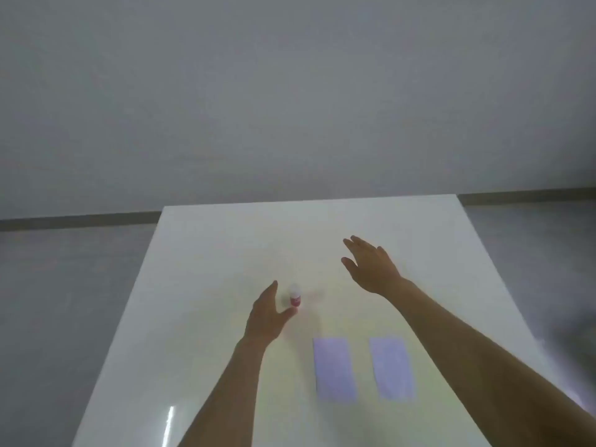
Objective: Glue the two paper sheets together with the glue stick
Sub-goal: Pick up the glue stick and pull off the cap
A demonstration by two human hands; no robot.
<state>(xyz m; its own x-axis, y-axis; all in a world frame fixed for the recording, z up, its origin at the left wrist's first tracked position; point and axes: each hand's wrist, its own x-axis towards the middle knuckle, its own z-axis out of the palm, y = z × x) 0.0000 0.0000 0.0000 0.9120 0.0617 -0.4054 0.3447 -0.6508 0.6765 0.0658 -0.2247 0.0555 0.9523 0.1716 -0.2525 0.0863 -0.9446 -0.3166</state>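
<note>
A small glue stick (295,297) with a white cap and red label stands upright on the white table (225,240). My left hand (267,312) is open just left of it, thumb reaching under it, fingers apart and not closed on it. My right hand (371,266) hovers open further back and to the right, holding nothing. Two pale lilac paper sheets lie flat side by side near me: the left sheet (334,369) and the right sheet (392,367), with a gap between them.
The table's far edge (309,201) and left edge (129,311) border grey floor. A dark baseboard (77,221) runs along the grey wall behind. The picture is hazy.
</note>
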